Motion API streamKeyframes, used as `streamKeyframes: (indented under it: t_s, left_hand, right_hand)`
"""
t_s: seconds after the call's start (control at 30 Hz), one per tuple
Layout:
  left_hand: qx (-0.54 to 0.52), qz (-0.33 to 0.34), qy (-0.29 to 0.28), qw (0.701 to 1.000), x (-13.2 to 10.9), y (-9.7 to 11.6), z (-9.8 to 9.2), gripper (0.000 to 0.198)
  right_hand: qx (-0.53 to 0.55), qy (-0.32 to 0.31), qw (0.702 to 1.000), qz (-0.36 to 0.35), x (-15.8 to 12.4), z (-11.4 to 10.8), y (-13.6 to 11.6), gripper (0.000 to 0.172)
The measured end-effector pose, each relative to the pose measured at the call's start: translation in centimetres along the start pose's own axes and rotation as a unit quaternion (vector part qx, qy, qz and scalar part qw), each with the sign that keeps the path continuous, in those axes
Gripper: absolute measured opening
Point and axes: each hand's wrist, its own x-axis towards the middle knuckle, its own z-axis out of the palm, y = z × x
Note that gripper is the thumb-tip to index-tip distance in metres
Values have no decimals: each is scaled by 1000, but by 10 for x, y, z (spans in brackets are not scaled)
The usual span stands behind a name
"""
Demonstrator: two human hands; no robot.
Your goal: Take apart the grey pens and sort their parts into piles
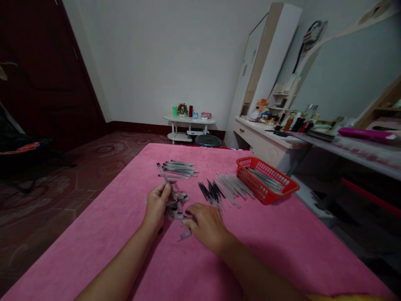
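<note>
My left hand [157, 205] is closed around a thin pen [165, 177] that sticks up and away from my fingers. My right hand [206, 225] rests fingers-down on the pink cloth [125, 234], its fingertips curled at a small heap of pen caps [177, 207] between both hands; one loose cap [184, 235] lies just under it. A pile of finished pens [180, 168] lies beyond my left hand. Black refills [210, 192] and clear barrels [233, 186] lie to the right of them.
A red plastic basket [265, 194] with more pen parts stands at the right of the pink table. Beyond are a cluttered dresser [269, 140] with a mirror, a small white shelf table [189, 124] by the wall, and tiled floor on the left.
</note>
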Motion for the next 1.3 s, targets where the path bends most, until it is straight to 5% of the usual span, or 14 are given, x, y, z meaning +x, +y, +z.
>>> streamKeyframes:
  t_s: [0.17, 0.27, 0.37, 0.5, 0.8, 0.93, 1.1, 1.3]
  left_hand:
    - [234, 104, -56, 965, -3, -3, -3, 29]
    - [459, 241, -120, 847, -4, -3, -8, 28]
    - [594, 303, -157, 728, -7, 0, -7, 29]
    - [656, 323, -170, 660, -9, 5, -5, 27]
    - [692, 319, -168, 626, -7, 5, -8, 29]
    - [696, 311, -161, 627, -5, 6, -10, 28]
    - [695, 312, -159, 628, -5, 6, -10, 29]
    - [696, 300, -164, 632, -6, 7, -9, 30]
  right_hand:
    - [160, 53, 986, -12, 6, 6, 15, 15]
    - [349, 101, 931, 33, 15, 5, 26, 27]
    - [469, 128, 871, 69, 21, 1, 35, 42]
    - [455, 149, 873, 90, 22, -2, 42, 46]
    - [367, 154, 914, 81, 21, 8, 48, 37]
    - [381, 156, 907, 87, 21, 11, 48, 18]
    - [375, 136, 912, 98, 21, 11, 51, 30]
    - [374, 148, 912, 77, 21, 13, 53, 12]
